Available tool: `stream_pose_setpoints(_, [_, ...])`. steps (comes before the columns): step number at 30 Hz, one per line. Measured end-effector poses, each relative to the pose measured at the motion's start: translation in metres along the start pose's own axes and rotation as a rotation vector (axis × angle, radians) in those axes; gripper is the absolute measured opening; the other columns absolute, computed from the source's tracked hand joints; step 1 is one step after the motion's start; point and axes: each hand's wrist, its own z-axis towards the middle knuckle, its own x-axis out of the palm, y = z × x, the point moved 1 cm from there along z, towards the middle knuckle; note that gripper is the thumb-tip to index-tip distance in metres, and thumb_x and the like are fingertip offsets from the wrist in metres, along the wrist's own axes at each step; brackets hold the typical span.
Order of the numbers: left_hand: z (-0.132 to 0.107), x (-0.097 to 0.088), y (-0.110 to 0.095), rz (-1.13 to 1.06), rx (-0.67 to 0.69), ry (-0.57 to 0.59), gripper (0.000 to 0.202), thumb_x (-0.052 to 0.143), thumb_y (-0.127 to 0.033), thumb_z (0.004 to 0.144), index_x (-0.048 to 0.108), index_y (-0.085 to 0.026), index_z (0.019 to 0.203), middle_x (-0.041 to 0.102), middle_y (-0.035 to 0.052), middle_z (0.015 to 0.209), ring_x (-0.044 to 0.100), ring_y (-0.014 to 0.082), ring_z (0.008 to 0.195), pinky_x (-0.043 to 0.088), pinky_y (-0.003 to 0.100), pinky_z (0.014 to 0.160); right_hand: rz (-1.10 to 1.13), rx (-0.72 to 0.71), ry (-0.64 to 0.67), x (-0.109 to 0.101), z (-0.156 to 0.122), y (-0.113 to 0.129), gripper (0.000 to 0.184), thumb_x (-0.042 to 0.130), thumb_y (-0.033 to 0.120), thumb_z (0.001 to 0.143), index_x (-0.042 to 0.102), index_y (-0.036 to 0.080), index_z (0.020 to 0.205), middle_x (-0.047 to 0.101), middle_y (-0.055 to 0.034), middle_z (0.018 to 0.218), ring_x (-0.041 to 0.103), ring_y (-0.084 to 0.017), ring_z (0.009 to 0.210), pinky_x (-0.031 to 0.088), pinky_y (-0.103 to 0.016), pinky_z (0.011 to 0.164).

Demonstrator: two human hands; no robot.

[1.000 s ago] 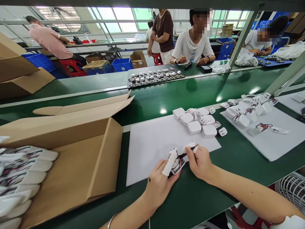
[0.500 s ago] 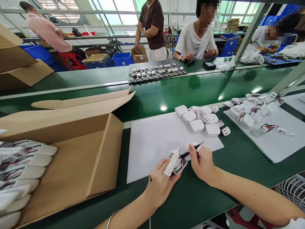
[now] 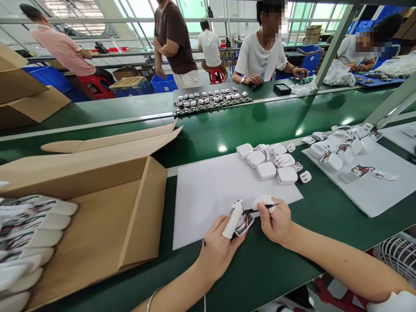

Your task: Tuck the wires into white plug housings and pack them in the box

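My left hand (image 3: pixel 218 247) is closed around a small open white charger shell (image 3: pixel 243 222) with coloured wires inside, held at the near edge of a white foam sheet (image 3: pixel 211 190). A white finger cot covers one finger. My right hand (image 3: pixel 276 222) pinches thin black tweezers (image 3: pixel 260 209), their tip resting in the shell's wiring. A cluster of closed white charger cases (image 3: pixel 271 167) lies at the sheet's far right corner.
An open cardboard box (image 3: pixel 107 208) holding rows of white wired parts (image 3: pixel 26 234) stands at left. A second foam sheet (image 3: pixel 373 182) with open shells lies right. Across the green conveyor (image 3: pixel 227 125) is a black tray of circuit boards (image 3: pixel 209 102), where other people work.
The tweezers have tilted flatter and my hands stay at the shell. The standing person in the brown shirt has walked left; the view shifted slightly.
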Motion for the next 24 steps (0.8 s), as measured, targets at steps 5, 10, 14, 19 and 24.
stream_pose_setpoints(5, [-0.002,0.001,0.001,-0.017,-0.020,0.024,0.046,0.056,-0.020,0.088,0.041,-0.019,0.132,0.063,0.0038,0.082,0.060,0.0170,0.071,0.053,0.027,0.065,0.020,-0.032,0.139,0.003,0.000,-0.001,0.035,0.035,0.018,0.097,0.049,0.017,0.065,0.047,-0.0008,0.052,0.039,-0.013,0.048,0.031,-0.026,0.046])
stream_pose_setpoints(10, [0.001,0.001,-0.001,-0.017,-0.027,0.010,0.036,0.053,-0.022,0.089,0.046,-0.019,0.125,0.061,0.0025,0.078,0.060,0.0164,0.067,0.052,0.026,0.061,-0.076,0.027,0.217,0.014,-0.005,-0.002,0.043,0.034,0.021,0.098,0.045,0.019,0.056,0.044,0.0000,0.050,0.037,-0.012,0.045,0.028,-0.027,0.045])
stream_pose_setpoints(14, [0.001,0.000,0.000,-0.008,0.006,-0.016,0.046,0.055,-0.021,0.088,0.040,-0.019,0.132,0.063,0.0038,0.082,0.061,0.0175,0.071,0.053,0.027,0.064,-0.055,0.012,0.129,0.006,-0.002,0.002,0.040,0.035,0.018,0.096,0.046,0.019,0.058,0.047,-0.0007,0.051,0.041,-0.012,0.046,0.032,-0.026,0.045])
stream_pose_setpoints(19, [0.000,0.001,0.002,-0.023,-0.016,0.002,0.047,0.054,-0.022,0.088,0.039,-0.020,0.133,0.064,0.0038,0.081,0.060,0.0182,0.068,0.051,0.027,0.059,-0.055,-0.071,-0.112,-0.017,0.012,0.005,0.029,0.035,0.016,0.095,0.053,0.017,0.073,0.056,-0.0033,0.057,0.050,-0.014,0.052,0.038,-0.026,0.048])
stream_pose_setpoints(24, [0.002,-0.002,0.003,-0.142,-0.232,0.102,0.052,0.061,-0.018,0.079,0.046,-0.022,0.129,0.064,0.0065,0.095,0.063,0.0206,0.081,0.054,0.032,0.072,-0.060,-0.043,-0.090,-0.016,0.009,-0.001,0.032,0.035,0.017,0.096,0.052,0.019,0.070,0.055,-0.0013,0.055,0.053,-0.013,0.052,0.041,-0.024,0.049])
